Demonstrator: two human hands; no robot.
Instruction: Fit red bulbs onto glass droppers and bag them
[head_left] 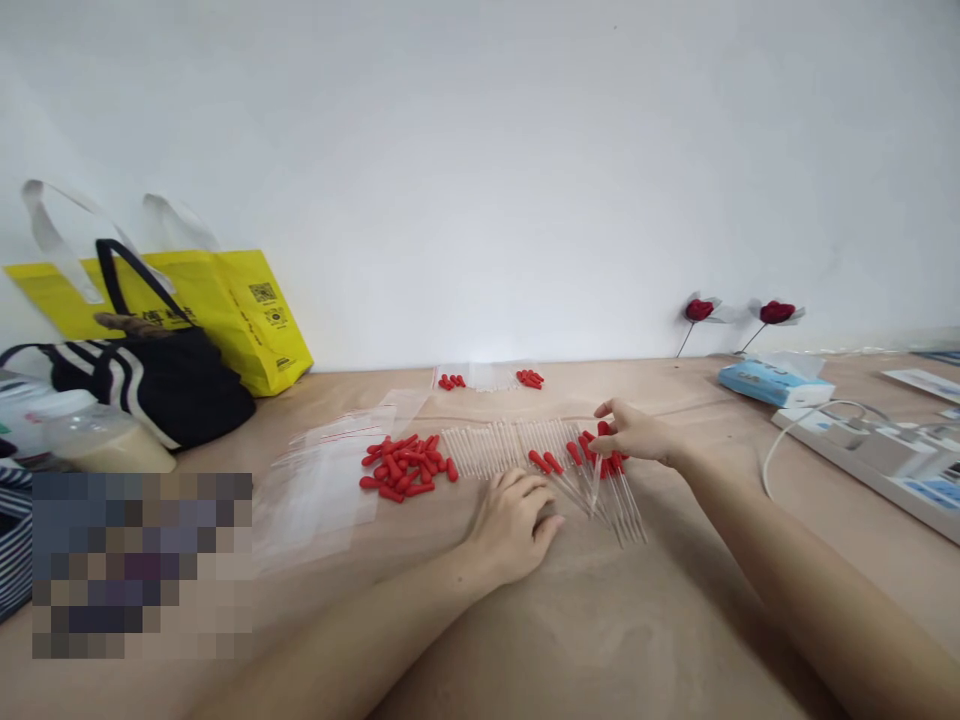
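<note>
My right hand (639, 434) is closed on a dropper with a red rubber bulb (604, 429), its fingertips at the bulb end. Beneath that hand lie several more droppers (630, 505), glass tubes with red bulbs fitted, fanned toward me. My left hand (517, 525) rests on the table, fingers loosely bent and thumb apart, holding nothing that shows. Its fingertips lie by the lower ends of a row of bare glass tubes (480, 449). Left of the row is a heap of loose red rubber bulbs (405, 466).
Clear zip bags (322, 490) lie left of the bulbs. Against the wall, another clear bag (487, 376) has red bulbs at both ends. A yellow bag (262, 330), a black bag (180, 385) and a jar (112, 440) stand left. Tissues (776, 382) and a power strip (870, 465) lie right.
</note>
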